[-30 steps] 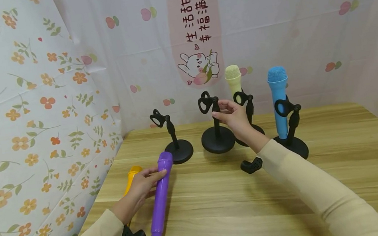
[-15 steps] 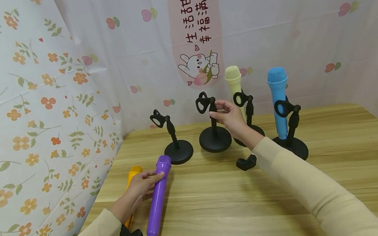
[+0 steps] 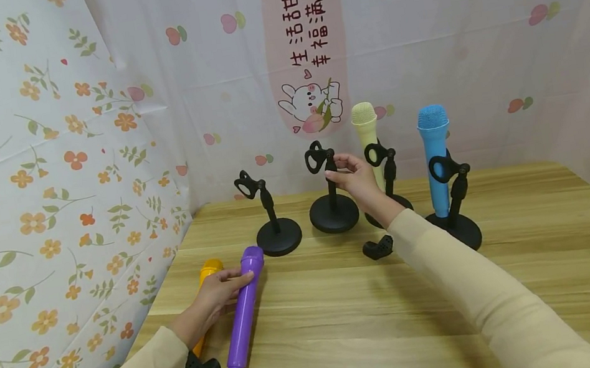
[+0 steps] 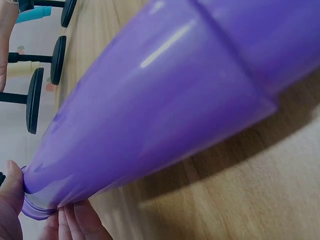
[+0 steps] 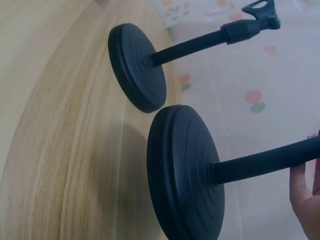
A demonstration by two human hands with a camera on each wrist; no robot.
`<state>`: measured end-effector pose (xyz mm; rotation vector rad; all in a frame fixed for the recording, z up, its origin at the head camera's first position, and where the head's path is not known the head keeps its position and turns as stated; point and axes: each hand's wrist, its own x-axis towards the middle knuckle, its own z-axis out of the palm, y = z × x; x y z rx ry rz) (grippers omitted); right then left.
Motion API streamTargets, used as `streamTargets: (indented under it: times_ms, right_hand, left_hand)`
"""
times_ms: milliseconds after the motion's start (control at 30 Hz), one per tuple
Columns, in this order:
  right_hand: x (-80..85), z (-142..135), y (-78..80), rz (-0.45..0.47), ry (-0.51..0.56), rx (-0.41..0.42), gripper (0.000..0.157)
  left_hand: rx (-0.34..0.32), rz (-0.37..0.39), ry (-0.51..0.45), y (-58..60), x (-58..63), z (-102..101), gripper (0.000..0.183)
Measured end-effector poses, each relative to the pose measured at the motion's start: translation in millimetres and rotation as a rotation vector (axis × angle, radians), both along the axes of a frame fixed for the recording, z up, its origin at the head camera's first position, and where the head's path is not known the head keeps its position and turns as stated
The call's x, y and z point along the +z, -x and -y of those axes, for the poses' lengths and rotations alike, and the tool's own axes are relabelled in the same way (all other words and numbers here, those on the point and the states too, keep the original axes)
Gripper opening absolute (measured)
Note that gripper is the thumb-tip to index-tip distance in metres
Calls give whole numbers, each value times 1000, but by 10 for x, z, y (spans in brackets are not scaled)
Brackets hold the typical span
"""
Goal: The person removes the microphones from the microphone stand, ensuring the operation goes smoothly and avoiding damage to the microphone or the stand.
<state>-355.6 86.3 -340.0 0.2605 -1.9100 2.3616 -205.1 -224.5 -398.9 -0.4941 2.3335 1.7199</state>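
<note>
My left hand (image 3: pixel 220 295) grips a purple microphone (image 3: pixel 245 320) between thumb and fingers near its head end. In the left wrist view, the purple microphone (image 4: pixel 135 105) slants over the wood with a shadow beneath it. My right hand (image 3: pixel 357 180) pinches the upper pole of a black microphone stand (image 3: pixel 334 215), whose clip holds nothing. That stand's round base (image 5: pixel 182 175) fills the middle of the right wrist view; whether it touches the table I cannot tell. Left of it stands another black stand (image 3: pixel 278 236) with a bare clip.
An orange microphone (image 3: pixel 208 268) lies partly behind my left hand and wrist. To the right, a pale yellow microphone (image 3: pixel 364 121) and a blue microphone (image 3: pixel 435 145) stand upright at two more black stands. Patterned curtains (image 3: pixel 208 51) border the wooden table (image 3: pixel 343 328) behind and at left.
My right hand and the stand it holds have shifted slightly left and farther back. My left hand has brought the purple microphone a little left and nearer. The other stands look unmoved.
</note>
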Motion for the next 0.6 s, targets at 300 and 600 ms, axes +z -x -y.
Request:
streamTargets:
  times_ms: [300,600]
  right_hand:
    - [-51,36,109,21,21,-2,31]
    - [-70,93,156,22,20,9,29]
  left_hand:
    - [-10,12,15,6,-13,6,53]
    - [-21,20,14,30,-55,42,54]
